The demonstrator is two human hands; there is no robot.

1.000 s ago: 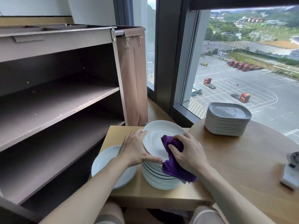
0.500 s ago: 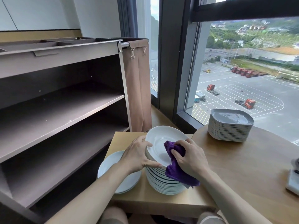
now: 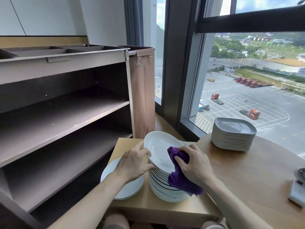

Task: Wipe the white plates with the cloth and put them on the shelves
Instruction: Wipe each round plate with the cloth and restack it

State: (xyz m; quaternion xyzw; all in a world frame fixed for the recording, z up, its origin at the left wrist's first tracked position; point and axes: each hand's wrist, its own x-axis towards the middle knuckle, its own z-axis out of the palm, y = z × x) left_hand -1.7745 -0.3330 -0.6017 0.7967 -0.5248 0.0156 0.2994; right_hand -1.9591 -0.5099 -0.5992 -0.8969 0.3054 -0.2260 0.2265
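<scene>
Brown-grey metal makes up the open shelving cart that fills the left half of the frame, its two bare shelves slanting down toward the lower left and a divided tray on top. To its right a tan fabric bag hangs from two metal clips on the cart's end rail, near the centre of the frame. Below that, a small square table of light wood carries a low pile of round white plates at lower centre-left, partly crossed by the left forearm. The left hand grips the left rim of a single round white plate, thumb on the near face and fingers curled behind the edge. This plate is tilted up, with its lower edge on a tall stack of round white plates just right of the low pile. The right hand has its fingers curled round a bunched purple cloth, which presses against the right side of the tilted plate's face and hangs down in front of the tall stack. Farther right a round wooden table holds a stack of grey square plates near the large window, and a white device is cut off by the right edge
</scene>
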